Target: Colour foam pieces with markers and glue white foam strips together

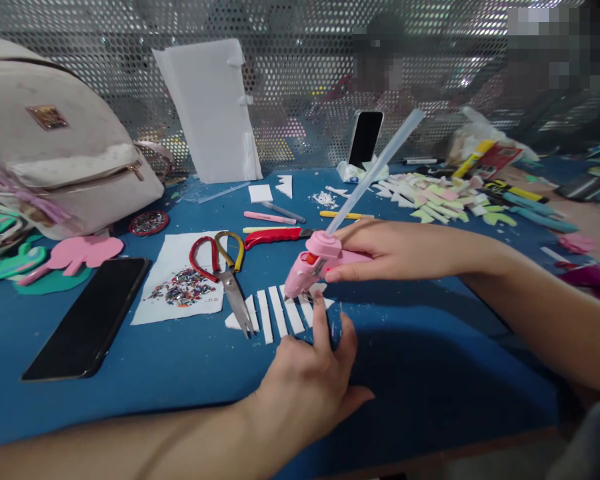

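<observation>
A pink hot glue gun (313,263) is gripped in my right hand (375,250), its nozzle pointing down at a row of white foam strips (279,312). From its back a long translucent glue stick (380,167) slants up to the right. My left hand (315,373) reaches in from below with fingers apart, the index fingertip at the right-hand strips. Whether it presses on a strip is hard to make out. Scissors (227,280) with one red and one yellow handle lie just left, blades over the leftmost piece. A red utility knife (275,237) rests behind the strips.
White paper (147,310) bearing glittery chips (185,287) and a black phone (87,320) lie to the left. A pale backpack (75,133) stands behind them. Pale cut foam pieces (440,197) are heaped back right. Another phone (367,137) stands against the perforated metal panel (300,87).
</observation>
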Action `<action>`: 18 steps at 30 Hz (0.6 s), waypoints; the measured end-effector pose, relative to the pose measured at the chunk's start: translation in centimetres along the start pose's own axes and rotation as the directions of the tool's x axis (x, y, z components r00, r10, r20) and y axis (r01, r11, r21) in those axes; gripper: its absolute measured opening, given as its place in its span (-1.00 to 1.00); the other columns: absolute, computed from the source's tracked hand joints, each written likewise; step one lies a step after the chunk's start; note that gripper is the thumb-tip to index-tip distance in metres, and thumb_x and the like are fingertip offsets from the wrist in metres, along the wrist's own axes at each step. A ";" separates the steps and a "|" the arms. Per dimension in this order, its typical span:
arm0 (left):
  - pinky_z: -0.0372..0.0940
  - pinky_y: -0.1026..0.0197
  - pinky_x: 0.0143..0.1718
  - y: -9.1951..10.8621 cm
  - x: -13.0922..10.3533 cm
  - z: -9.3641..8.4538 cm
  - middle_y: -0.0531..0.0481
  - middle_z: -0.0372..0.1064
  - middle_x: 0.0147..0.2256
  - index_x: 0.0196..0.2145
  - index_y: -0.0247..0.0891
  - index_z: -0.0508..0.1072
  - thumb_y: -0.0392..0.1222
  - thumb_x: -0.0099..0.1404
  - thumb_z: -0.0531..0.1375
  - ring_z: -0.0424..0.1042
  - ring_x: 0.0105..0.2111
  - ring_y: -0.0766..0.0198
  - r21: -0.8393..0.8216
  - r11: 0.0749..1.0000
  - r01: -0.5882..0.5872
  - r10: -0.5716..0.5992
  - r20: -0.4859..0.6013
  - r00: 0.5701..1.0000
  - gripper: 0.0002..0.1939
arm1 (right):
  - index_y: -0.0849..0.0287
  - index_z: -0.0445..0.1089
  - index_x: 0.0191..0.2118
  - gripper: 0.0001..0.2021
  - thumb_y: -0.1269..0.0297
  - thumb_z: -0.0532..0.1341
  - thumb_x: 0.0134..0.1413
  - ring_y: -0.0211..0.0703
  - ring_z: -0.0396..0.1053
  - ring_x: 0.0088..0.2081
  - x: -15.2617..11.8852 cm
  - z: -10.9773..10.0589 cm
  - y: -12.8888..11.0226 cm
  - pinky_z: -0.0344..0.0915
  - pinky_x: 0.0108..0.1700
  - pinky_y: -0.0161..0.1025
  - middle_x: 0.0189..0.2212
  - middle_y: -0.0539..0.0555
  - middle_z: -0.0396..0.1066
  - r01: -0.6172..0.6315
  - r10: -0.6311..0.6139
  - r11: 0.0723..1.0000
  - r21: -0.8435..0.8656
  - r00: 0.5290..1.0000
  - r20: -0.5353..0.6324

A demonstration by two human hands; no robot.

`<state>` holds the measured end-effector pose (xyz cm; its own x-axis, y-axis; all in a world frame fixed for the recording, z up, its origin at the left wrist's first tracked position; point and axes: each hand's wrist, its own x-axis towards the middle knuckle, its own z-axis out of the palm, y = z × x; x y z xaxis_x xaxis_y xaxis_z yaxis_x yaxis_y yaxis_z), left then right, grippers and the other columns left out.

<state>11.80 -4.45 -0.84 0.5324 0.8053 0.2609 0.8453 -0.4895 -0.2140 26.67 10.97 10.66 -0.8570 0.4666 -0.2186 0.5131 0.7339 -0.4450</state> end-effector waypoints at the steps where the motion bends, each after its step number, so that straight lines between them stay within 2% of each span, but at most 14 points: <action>1: 0.33 0.14 -0.68 0.0 0.0 0.0 -0.65 0.30 0.16 0.20 -0.33 0.44 0.46 0.20 0.21 0.36 -0.69 0.26 -0.001 1.000 -0.002 0.002 -0.004 1.000 -0.11 | 0.10 0.56 0.00 -0.57 -0.08 0.12 0.32 0.04 0.44 0.02 0.0 0.0 0.0 0.27 0.04 -0.17 0.05 0.08 0.52 0.001 -0.001 1.000 0.000 1.000 -0.029; 5: 0.30 0.15 -0.71 0.0 0.1 0.0 -0.68 0.29 0.16 0.18 -0.36 0.46 0.47 0.17 0.22 0.33 -0.73 0.28 -0.005 1.000 -0.005 0.005 -0.023 1.000 -0.10 | 0.15 0.54 0.00 -0.53 -0.11 0.10 0.33 0.05 0.44 0.02 -0.1 -0.2 0.3 0.28 0.04 -0.16 0.03 0.10 0.52 0.016 -0.019 0.999 -0.032 0.997 -0.079; 10: 0.31 0.14 -0.70 0.1 -0.2 0.1 -0.67 0.28 0.17 0.20 -0.35 0.44 0.46 0.21 0.19 0.36 -0.71 0.24 0.003 1.000 -0.003 0.003 -0.019 1.000 -0.11 | 0.18 0.56 -0.02 -0.50 -0.13 0.09 0.33 0.02 0.47 -0.07 -0.1 -0.2 0.5 0.30 -0.04 -0.18 -0.04 0.12 0.55 0.032 -0.032 0.999 -0.019 0.999 -0.009; 14: 0.31 0.15 -0.70 -0.1 0.0 0.0 -0.69 0.28 0.16 0.19 -0.35 0.45 0.46 0.19 0.21 0.37 -0.71 0.23 -0.007 1.000 0.000 0.000 -0.019 1.000 -0.10 | 0.14 0.55 0.01 -0.54 -0.10 0.12 0.32 0.01 0.45 -0.02 -0.1 -0.1 0.3 0.28 0.01 -0.18 0.01 0.09 0.53 0.037 -0.037 0.999 0.004 0.997 -0.066; 18: 0.30 0.14 -0.72 -0.2 0.2 0.0 -0.67 0.30 0.15 0.17 -0.36 0.47 0.46 0.17 0.23 0.33 -0.74 0.25 -0.007 1.000 -0.010 0.010 -0.028 1.000 -0.10 | 0.19 0.57 -0.02 -0.49 -0.13 0.10 0.32 -0.01 0.47 -0.15 -0.1 -0.2 0.5 0.30 -0.10 -0.19 -0.13 0.12 0.57 0.029 -0.030 0.999 -0.022 0.998 -0.056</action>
<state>11.77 -4.26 -0.73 0.5421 0.7906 0.2848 0.8400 -0.5003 -0.2100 27.01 11.43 10.62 -0.8682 0.4711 -0.1557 0.4888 0.7578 -0.4323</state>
